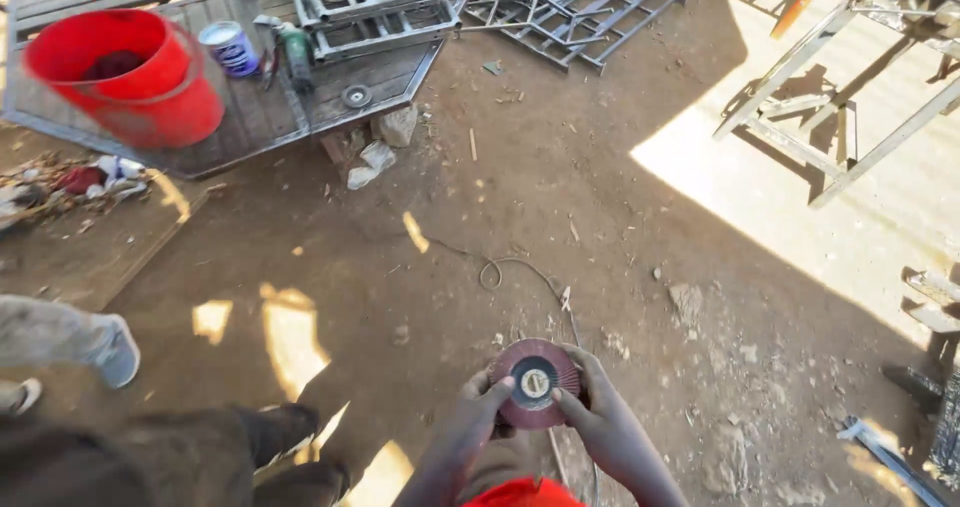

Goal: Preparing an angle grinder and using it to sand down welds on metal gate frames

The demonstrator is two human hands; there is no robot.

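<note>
Low in the middle of the head view I hold a round reddish-brown grinding disc (545,365) with a dark hub and a pale centre. My left hand (478,413) grips its left edge, thumb on the face. My right hand (607,417) holds the right edge, thumb pressing near the hub. Under my hands a bright red object (520,493) shows at the bottom edge, mostly hidden. A thin cable (520,267) snakes over the dirt just beyond the disc.
A red bucket (125,77), a small can (230,47) and a green angle grinder (296,55) lie on a wooden platform (250,117) at top left. Welded metal grilles (560,7) lie behind, a metal frame (830,97) at right. Another person's leg and shoe (110,352) stand at left.
</note>
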